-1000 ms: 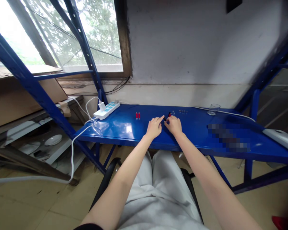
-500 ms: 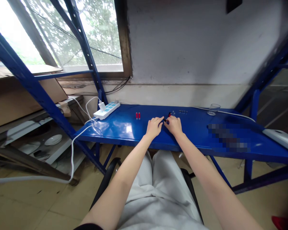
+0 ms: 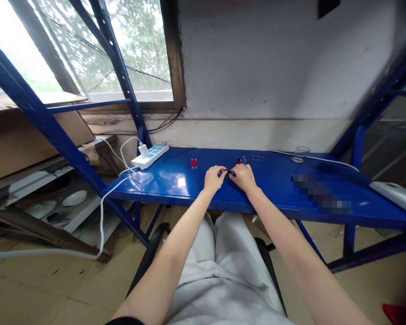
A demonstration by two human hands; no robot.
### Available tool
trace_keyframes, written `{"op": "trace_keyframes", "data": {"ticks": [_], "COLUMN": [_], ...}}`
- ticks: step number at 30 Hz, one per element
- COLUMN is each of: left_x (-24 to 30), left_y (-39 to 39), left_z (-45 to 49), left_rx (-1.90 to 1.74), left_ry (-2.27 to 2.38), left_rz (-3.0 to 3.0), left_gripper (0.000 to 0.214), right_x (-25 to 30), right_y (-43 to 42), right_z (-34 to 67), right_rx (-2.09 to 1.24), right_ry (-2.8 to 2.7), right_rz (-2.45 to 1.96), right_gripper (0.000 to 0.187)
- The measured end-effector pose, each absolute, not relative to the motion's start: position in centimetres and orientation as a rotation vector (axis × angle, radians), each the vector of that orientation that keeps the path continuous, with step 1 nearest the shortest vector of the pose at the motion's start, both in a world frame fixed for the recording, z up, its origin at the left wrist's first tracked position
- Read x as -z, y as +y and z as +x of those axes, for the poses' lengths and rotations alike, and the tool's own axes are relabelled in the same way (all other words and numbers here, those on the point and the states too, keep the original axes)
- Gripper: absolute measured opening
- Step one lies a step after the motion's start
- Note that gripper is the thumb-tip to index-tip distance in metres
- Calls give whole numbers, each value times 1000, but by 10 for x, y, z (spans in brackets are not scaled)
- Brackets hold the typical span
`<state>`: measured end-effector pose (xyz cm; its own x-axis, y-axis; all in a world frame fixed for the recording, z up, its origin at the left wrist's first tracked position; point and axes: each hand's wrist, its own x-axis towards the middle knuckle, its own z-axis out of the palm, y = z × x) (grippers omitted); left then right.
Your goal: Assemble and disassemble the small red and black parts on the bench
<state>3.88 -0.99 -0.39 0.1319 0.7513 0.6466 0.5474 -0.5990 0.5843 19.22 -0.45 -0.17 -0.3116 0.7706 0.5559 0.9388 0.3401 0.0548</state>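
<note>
My left hand (image 3: 214, 178) and my right hand (image 3: 242, 176) meet over the middle of the blue table (image 3: 169, 176). Between their fingertips is a small, dark, slim piece (image 3: 228, 171), too small to name. Both hands pinch it, one from each side. Just beyond my right hand lie a small red and black part (image 3: 238, 161) and some clear little pieces (image 3: 244, 160). Two red parts with pale ends (image 3: 194, 164) stand side by side to the left of my hands.
A row of several tiny metallic pieces (image 3: 257, 158) lies near the back edge. A clear glass cup (image 3: 301, 154) stands at the back right. A white power strip (image 3: 150, 155) with cables sits at the left end. A blurred-out dark object (image 3: 321, 194) lies on the right.
My left hand's fingers have curled from stretched out to a pinch on the dark piece. My right hand has shifted slightly left, keeping hold of it.
</note>
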Motion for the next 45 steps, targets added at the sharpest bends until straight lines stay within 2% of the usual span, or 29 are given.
{"op": "trace_keyframes", "data": {"ticks": [13, 30, 40, 45], "left_x": [5, -5, -70, -92], "left_y": [-7, -14, 16, 41], "left_z": [39, 40, 14, -6], "left_rx": [-1362, -1106, -726, -419], "left_ry": [1326, 1439, 1412, 1573], "left_rz": [2237, 2505, 2880, 2904], "left_gripper": [13, 19, 18, 13], "right_x": [7, 9, 3, 2], "right_y": [0, 2, -6, -7], "right_z": [196, 198, 188, 189], "right_rx": [688, 692, 509, 432], "right_ry": [-2186, -2202, -2077, -2106], "right_rz": [-1344, -1322, -1292, -1323], "right_gripper": [20, 21, 25, 26]}}
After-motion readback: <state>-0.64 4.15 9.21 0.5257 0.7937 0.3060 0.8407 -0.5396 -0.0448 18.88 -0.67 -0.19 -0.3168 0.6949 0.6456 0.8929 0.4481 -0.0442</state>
